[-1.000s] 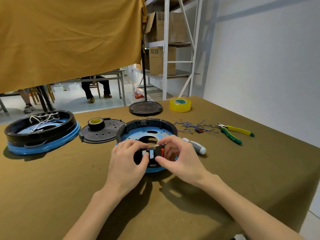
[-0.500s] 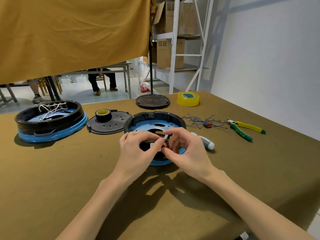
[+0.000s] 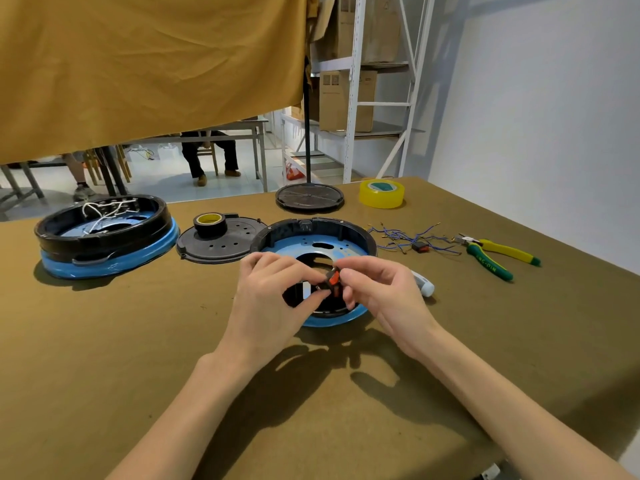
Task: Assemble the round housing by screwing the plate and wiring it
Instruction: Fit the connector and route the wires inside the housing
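While both hands work above the round housing [image 3: 313, 244], the small black switch with a red rocker [image 3: 333, 279] has turned red-face-up since 1 s ago | left hand [image 3: 268, 299] and right hand [image 3: 382, 296] both pinch it | housing rests on table [image 3: 138, 341], wires [image 3: 412, 237] untouched | judgement: switch being oriented for fitting.
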The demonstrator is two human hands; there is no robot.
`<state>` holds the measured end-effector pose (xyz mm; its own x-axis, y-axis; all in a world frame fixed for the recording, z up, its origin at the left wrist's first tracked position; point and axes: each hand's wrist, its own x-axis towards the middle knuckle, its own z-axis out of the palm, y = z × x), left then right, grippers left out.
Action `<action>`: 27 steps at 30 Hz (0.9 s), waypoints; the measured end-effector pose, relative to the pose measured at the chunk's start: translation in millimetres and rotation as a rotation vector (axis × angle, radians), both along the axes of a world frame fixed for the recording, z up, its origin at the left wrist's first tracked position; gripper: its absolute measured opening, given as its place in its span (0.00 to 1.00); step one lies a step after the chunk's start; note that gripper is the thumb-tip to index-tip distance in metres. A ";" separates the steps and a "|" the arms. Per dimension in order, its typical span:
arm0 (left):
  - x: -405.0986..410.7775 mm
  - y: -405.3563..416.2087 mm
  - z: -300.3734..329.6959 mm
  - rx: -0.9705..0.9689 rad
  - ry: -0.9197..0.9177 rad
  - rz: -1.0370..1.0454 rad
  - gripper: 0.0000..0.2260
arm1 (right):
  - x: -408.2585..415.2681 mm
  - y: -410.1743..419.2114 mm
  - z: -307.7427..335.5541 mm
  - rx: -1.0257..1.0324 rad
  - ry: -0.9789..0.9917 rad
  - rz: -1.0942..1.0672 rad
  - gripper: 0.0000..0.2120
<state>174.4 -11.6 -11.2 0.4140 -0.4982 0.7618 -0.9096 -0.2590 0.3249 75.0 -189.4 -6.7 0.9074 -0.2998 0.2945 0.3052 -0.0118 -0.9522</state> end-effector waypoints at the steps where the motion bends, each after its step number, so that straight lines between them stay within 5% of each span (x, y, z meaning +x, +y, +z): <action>1: -0.5 0.0 -0.5 -0.002 -0.008 0.000 0.09 | 0.5 -0.7 0.7 0.060 0.030 0.059 0.12; 15: 1.1 -3.0 -15.2 0.006 0.060 0.033 0.10 | 12.6 -5.4 1.6 -0.410 0.016 0.087 0.09; 27: 14.9 6.1 -12.8 0.142 0.133 -0.058 0.21 | 9.0 -11.0 12.8 -0.735 0.014 0.086 0.12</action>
<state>189.3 -5.5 -24.0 0.4739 -0.6228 0.6225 -0.8757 -0.2591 0.4075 84.1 -200.4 6.0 0.9240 0.0421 0.3800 0.3212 -0.6246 -0.7118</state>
